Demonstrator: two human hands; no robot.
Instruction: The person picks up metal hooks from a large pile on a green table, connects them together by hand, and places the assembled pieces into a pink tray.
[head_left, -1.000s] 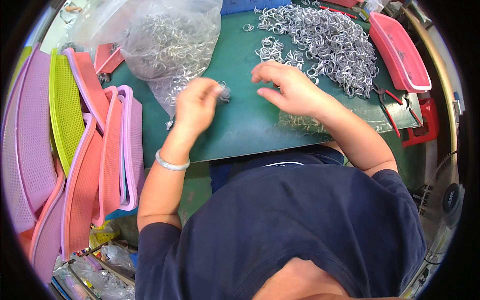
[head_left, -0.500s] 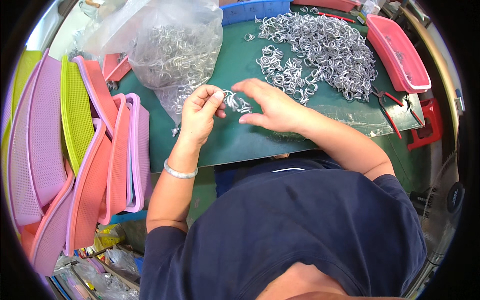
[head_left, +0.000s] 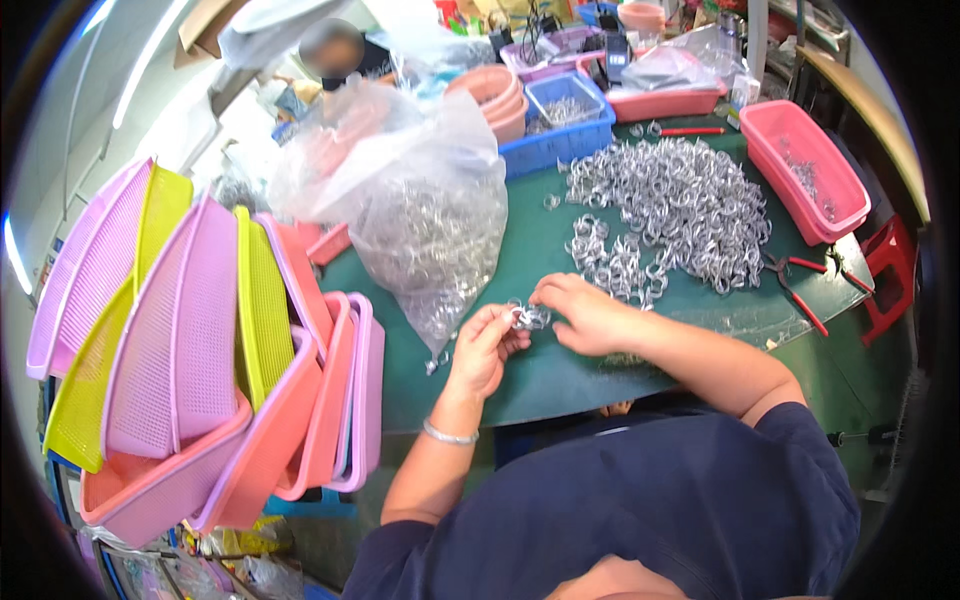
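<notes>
In front of my chest, above the green table (head_left: 480, 385), a small cluster of silver-grey metal rings (head_left: 530, 317) is held between my hands. My left hand (head_left: 484, 350) pinches the cluster between thumb and fingers, palm side turned inward. From the right, the curled fingers of my right hand (head_left: 592, 318) close on the cluster's other side; the exact contact is too small to make out. Just beyond my hands lies a large heap of similar rings (head_left: 690, 210), with a smaller pile (head_left: 612, 262) at its near edge. A clear plastic bag (head_left: 430, 215) full of rings stands beyond my left hand.
Stacked purple, green and coral plastic baskets (head_left: 170, 350) crowd the left side. A pink tray (head_left: 806, 170) and red-handled pliers (head_left: 795, 290) are at the right. Blue bins (head_left: 555, 150) and pink tubs stand at the back. Another person sits far beyond the bag.
The view has tilted up, showing more of the far side. My right hand, spread apart from the rings before, has come in with fingers curled onto them; my left keeps its pinch.
</notes>
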